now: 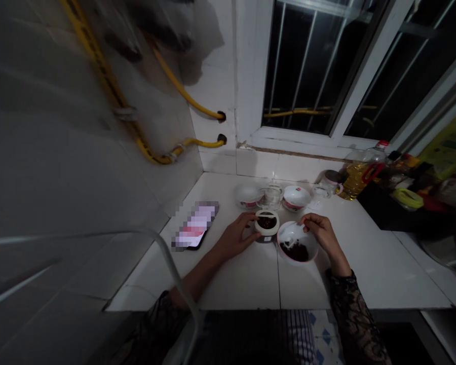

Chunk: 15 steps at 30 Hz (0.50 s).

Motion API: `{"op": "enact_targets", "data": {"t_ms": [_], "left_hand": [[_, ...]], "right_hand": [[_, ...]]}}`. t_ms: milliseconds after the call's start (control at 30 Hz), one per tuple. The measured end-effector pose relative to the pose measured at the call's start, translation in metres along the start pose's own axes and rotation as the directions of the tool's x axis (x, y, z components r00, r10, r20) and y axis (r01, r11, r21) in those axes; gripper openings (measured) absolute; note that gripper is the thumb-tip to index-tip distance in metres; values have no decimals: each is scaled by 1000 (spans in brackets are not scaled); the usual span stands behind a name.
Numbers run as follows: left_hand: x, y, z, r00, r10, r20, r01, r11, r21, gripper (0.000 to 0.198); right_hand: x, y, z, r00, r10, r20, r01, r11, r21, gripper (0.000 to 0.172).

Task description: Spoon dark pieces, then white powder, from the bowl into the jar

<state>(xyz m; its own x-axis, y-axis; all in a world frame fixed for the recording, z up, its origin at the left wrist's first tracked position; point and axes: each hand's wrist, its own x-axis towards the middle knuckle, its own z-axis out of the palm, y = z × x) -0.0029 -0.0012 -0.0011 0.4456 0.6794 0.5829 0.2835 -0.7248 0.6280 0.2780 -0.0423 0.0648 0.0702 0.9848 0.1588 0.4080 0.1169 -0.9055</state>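
Observation:
A small jar [266, 237] with a pale rim and its lid raised stands on the white counter, dark reddish-brown bits inside. My left hand [237, 235] steadies its left side, thumb and fingers curved against the rim. Just right of the jar is a white bowl [312, 247] with a pink rim, more of the dark bits lying in its bottom. Between pinched fingers, my right hand [319, 229] holds a white spoon [290, 243], whose end rests low in this bowl among the bits. What exactly the bits are is too small to tell.
Behind the jar stand a white bowl [248, 194], a clear glass container [272, 195] and a floral bowl [296, 198]. A lit phone [196, 226] lies at left. Oil bottle [352, 180] and black seasoning box [382, 210] stand at right. A yellow hose [137, 136] runs along the wall.

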Motion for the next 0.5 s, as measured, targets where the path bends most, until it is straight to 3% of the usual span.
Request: {"op": "enact_targets", "data": {"t_ms": [100,200,267,367,500], "left_hand": [[0,1,-1,1000,-2,5,2,1000,-4,34],[-1,3,-2,1000,-11,7,11,1000,-14,33],[-1,3,-2,1000,-20,4,20,1000,-17,34],[-1,2,-1,1000,-19,11,19,1000,-24,34],[-1,1,-1,1000,-21,9,22,999,-29,35]], "right_hand": [[2,4,-1,998,-34,-47,32,999,-37,18],[1,5,1,979,-196,-60,178,957,-231,17],[0,4,3,953,-303,6,288,898,-334,17],[-3,1,5,920,-359,159,393,855,-339,19],[-6,-5,4,922,-310,233,365,895,-255,18]]}}
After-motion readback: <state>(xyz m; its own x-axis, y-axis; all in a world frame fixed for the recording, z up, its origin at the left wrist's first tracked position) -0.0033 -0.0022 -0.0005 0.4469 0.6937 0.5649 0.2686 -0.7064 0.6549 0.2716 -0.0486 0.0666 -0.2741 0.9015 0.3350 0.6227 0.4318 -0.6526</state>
